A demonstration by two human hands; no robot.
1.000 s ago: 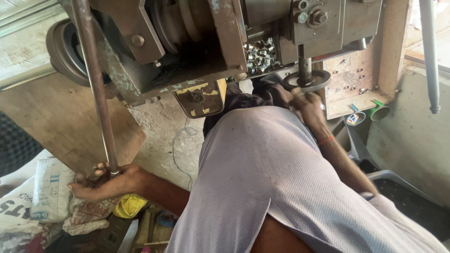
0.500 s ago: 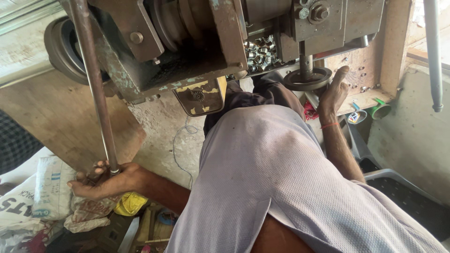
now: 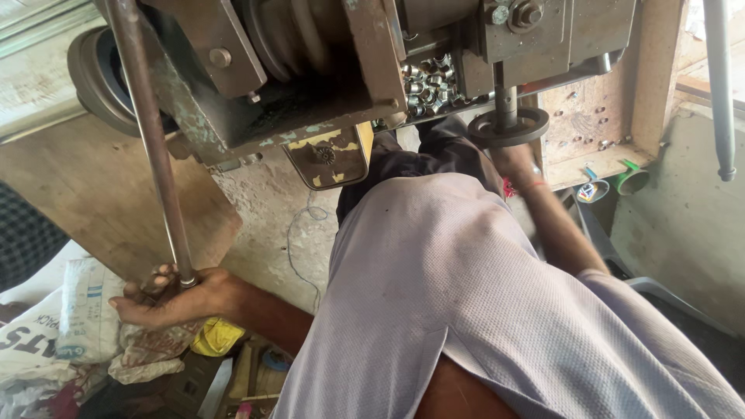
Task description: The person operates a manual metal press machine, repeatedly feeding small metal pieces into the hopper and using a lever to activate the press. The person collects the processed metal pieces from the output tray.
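At lower left my left hand [image 3: 174, 295] is closed around the bottom end of the long steel rod [image 3: 151, 147], which stands upright. My right hand [image 3: 516, 159] reaches under the round handwheel [image 3: 508, 128] at upper right; I cannot tell its grip. I judge the work is in the middle, with both controls engaged.

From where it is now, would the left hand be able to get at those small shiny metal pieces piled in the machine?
Probably not as things stand. The left hand grips the bottom of the long metal rod, low down, while the metal pieces sit high behind the machine frame.
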